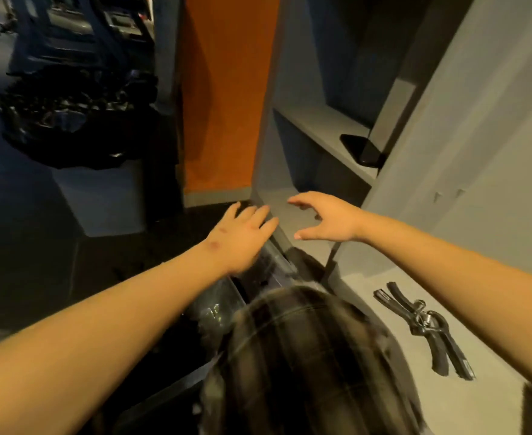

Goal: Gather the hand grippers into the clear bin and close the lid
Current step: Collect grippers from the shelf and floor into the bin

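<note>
Black hand grippers (428,328) with metal springs lie crossed on the grey counter (384,293) at the lower right. The clear bin (224,306) sits low in the middle, blurred, with dark contents showing through its wall; I cannot tell where its lid is. My left hand (242,237) is stretched out above the bin's far edge, fingers spread and holding nothing. Just to its right, my right hand (330,218) hovers over the lower shelf of the grey cabinet, fingers curled apart, also holding nothing. Both hands are well away from the grippers.
A dark phone-like slab (362,150) rests on the upper grey shelf. An orange panel (224,98) stands behind the cabinet. At the left, a black bag (70,117) sits on a white box over a dark floor.
</note>
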